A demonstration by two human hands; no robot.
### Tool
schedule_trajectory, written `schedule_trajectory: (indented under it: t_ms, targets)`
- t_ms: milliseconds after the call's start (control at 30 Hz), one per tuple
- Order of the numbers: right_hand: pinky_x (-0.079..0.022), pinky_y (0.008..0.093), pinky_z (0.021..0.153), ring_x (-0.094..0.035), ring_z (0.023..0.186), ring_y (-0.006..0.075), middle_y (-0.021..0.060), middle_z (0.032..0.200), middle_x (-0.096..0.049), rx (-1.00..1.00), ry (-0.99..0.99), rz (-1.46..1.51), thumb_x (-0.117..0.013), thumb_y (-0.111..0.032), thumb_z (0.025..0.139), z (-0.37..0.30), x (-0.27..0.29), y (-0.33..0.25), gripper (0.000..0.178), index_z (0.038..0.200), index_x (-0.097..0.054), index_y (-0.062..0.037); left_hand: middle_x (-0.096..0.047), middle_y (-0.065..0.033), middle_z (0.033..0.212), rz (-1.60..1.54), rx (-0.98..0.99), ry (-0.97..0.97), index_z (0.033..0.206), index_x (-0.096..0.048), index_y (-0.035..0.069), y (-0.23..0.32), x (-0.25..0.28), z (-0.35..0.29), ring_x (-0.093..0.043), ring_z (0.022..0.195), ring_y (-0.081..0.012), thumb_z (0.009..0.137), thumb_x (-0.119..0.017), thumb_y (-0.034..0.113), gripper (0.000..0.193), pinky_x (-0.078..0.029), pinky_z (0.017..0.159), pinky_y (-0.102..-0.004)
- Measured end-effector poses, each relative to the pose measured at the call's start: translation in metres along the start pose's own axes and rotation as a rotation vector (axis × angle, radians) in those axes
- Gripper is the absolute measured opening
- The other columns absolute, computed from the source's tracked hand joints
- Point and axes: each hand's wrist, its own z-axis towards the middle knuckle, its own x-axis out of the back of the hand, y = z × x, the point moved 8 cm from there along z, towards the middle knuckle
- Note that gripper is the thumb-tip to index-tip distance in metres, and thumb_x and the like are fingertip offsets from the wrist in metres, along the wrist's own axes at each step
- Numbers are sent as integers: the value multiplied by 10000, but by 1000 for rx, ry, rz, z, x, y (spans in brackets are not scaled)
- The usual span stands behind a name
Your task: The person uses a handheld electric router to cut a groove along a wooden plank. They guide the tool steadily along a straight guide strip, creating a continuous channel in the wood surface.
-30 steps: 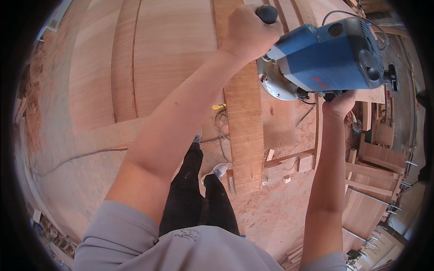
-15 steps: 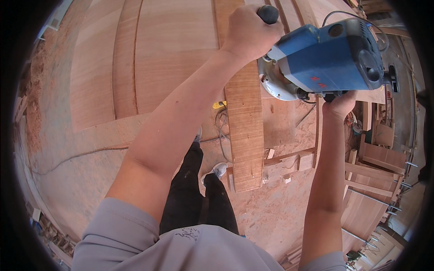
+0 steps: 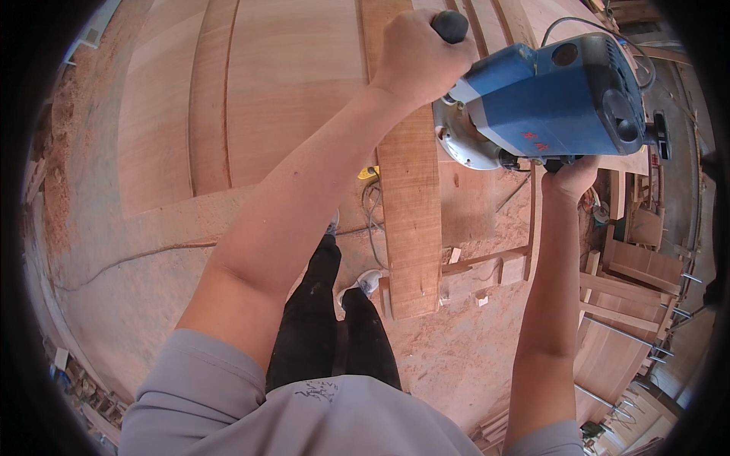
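A blue plunge router [image 3: 544, 102] with a pale metal base [image 3: 465, 140] is tilted over at the upper right. My left hand [image 3: 426, 55] is closed round its black knob handle [image 3: 450, 26]. From below, my right hand [image 3: 572, 176] grips the other side of the router, mostly hidden by the motor body. The base stands at the right edge of a long brown board [image 3: 411, 228]; whether it touches the wood I cannot tell. The bit is hidden.
Wide wooden panels [image 3: 296, 91] lie at the upper left. A black cord [image 3: 589, 21] loops behind the router. Another cable [image 3: 144, 254] crosses the sawdust-strewn floor. Wooden frames with clamps [image 3: 623, 334] stand at the right. A yellow object [image 3: 368, 173] lies beside the board.
Almost nothing differs. The view has shifted very slightly, while both hands and the router keep their places.
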Motion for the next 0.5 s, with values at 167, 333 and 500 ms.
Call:
schedule_trajectory:
  t_ms: [167, 333, 500]
  targets:
    - [-529, 400, 954, -645, 1121, 243, 68, 1238, -655, 35, -12, 23, -612, -395, 964, 11, 14, 5, 473, 1276, -623, -40, -675, -143, 618, -4, 4, 20, 686, -694, 28, 5, 1, -8, -684, 595, -280, 796, -707, 210, 213, -562, 606, -392]
    - [-528, 414, 957, -641, 1137, 251, 69, 1238, -656, -2, -1, 19, -601, -387, 970, 3, 14, 3, 457, 1275, -624, -47, -686, -158, 638, 12, 23, 31, 721, -705, 20, 8, 3, -14, -707, 633, -297, 792, -709, 195, 189, -567, 621, -393]
    - [-531, 416, 949, -646, 1124, 255, 72, 1231, -656, -15, 1, 1, -599, -391, 968, -1, 17, 3, 454, 1271, -625, -54, -691, -174, 658, 8, 5, 11, 734, -711, 15, 10, 4, -14, -716, 652, -314, 784, -719, 183, 176, -572, 631, -393]
